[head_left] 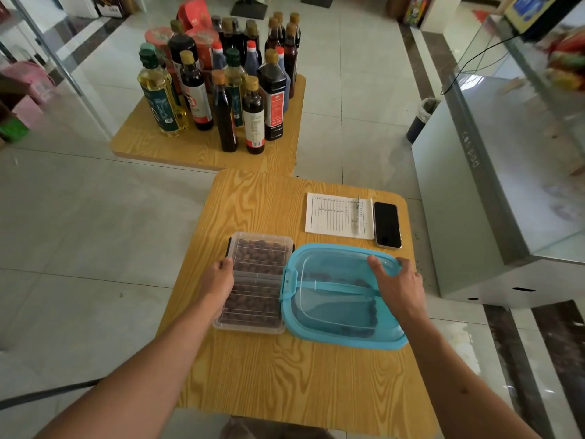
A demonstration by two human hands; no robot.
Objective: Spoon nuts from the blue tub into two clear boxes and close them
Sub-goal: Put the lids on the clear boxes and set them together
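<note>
Two clear boxes full of brown nuts stand end to end on the wooden table, the far box [261, 253] and the near box [251, 307], both with lids on. My left hand [218, 280] rests against their left side where the two meet, fingers curved along the wall. To the right sits the blue tub [340, 296] with its clear lid and blue handle shut over a few dark nuts. My right hand [395, 280] lies spread on the tub's far right corner, fingers straight. No spoon shows.
A lined sheet with a pen [338, 215] and a black phone [386, 224] lie at the table's far right. A second table [205, 150] beyond carries several bottles. A glass counter [512, 160] stands to the right, with tiled floor all around.
</note>
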